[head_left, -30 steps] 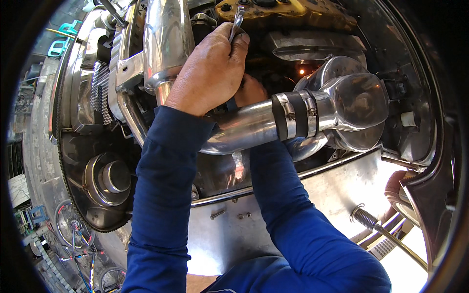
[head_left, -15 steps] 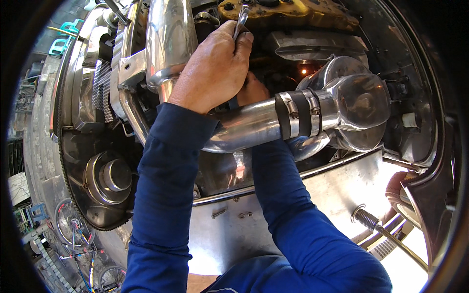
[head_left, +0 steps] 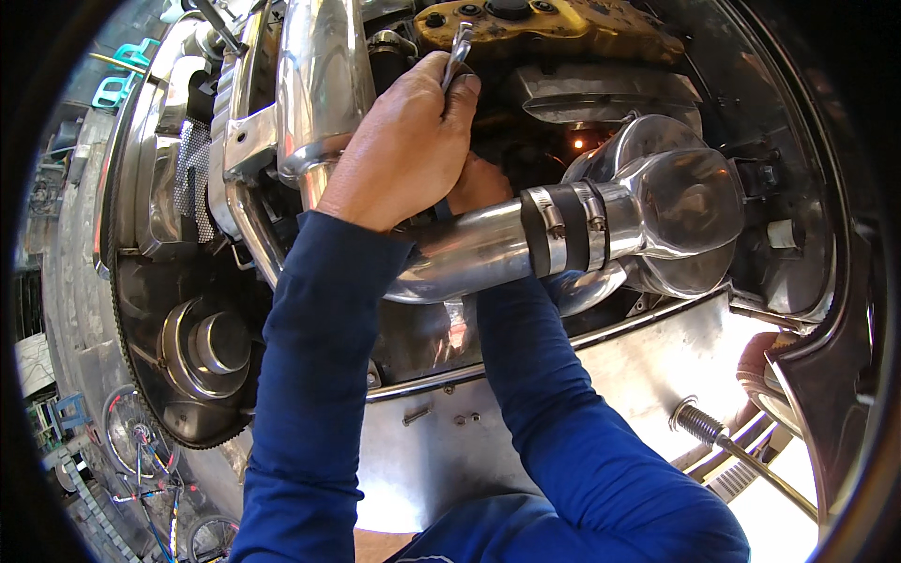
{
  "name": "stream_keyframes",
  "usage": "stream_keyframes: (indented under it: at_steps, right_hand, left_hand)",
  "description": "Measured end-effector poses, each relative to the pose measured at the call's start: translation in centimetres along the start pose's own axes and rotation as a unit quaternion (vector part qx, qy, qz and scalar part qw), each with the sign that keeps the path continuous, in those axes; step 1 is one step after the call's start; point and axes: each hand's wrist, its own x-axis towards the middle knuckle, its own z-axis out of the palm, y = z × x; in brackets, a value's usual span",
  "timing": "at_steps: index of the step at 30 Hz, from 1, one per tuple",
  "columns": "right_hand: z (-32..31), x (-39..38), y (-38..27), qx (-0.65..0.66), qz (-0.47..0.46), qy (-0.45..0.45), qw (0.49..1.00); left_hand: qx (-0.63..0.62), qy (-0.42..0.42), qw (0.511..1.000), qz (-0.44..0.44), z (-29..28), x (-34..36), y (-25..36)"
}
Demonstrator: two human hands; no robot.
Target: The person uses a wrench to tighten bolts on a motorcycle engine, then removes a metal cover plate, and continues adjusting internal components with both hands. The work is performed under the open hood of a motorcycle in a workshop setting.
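L hand (head_left: 399, 141) is clenched round a steel spanner (head_left: 457, 52), thumb up along the shaft; one end pokes out above the fist, short of the gold engine cover (head_left: 563, 30), the other end is out of sight. R arm goes under the polished elbow pipe (head_left: 465, 255); R hand (head_left: 481, 185) shows only in part behind it, fingers hidden, so can't tell if it's gripping anything.

Poor view below the fist, so the spanner's lower end is prob. down in the dark gap behind the pipe, but can't confirm what it meets.

To do this well, I'd seat the spanner fully & square b4 loading it, then take short, steady strokes b/c room is tight. R fingers are best used to feel the fit & steady the far side, kept clear of the spanner's swing in case it slips. Watch knuckles & L wrist vs. the pipe, & don't lever on the black sleeve (head_left: 570, 225) or its hose clamps (head_left: 554, 225). Loose bolt (head_left: 417, 415) & nuts (head_left: 467, 418) lie on the bright panel (head_left: 404, 469) nearer the body; elbows shouldn't brush them off.
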Motion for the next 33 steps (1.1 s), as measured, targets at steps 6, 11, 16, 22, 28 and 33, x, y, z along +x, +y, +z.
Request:
stream_keyframes:
  at_steps: [6, 11, 16, 22, 28, 33]
  right_hand:
    - [-0.3, -0.5, -0.2, 0.057, 0.018, 0.023, 0.998]
    - [-1.1, -0.7, -0.3, 0.058, -0.003, 0.002, 0.998]
    - [-0.2, 0.0, 0.0, 0.061, -0.003, 0.010, 0.998]
    - [0.9, -6.4, -0.3, 0.118, -0.146, 0.230, 0.955]
    - [-8.4, -19.9, 1.6, -0.046, -0.283, -0.009, 0.958]
    - [-15.0, -26.7, 0.5, -0.042, -0.321, -0.093, 0.942]
  left_hand:
    - [-0.004, 0.004, 1.000, 0.015, 0.1, 0.0, -0.3]
    - [-0.051, -0.027, 0.998, -0.028, 0.2, 0.2, -0.8]
    - [-0.034, -0.005, 0.999, -0.003, 0.4, 0.4, -1.3]
    - [-0.103, 0.015, 0.995, -0.002, 0.4, 1.0, -1.5]
    - [-0.010, 0.255, 0.942, 0.217, -3.2, 3.2, 2.1]
    - [0.141, 0.351, 0.888, 0.261, -9.8, 0.0, 7.8]
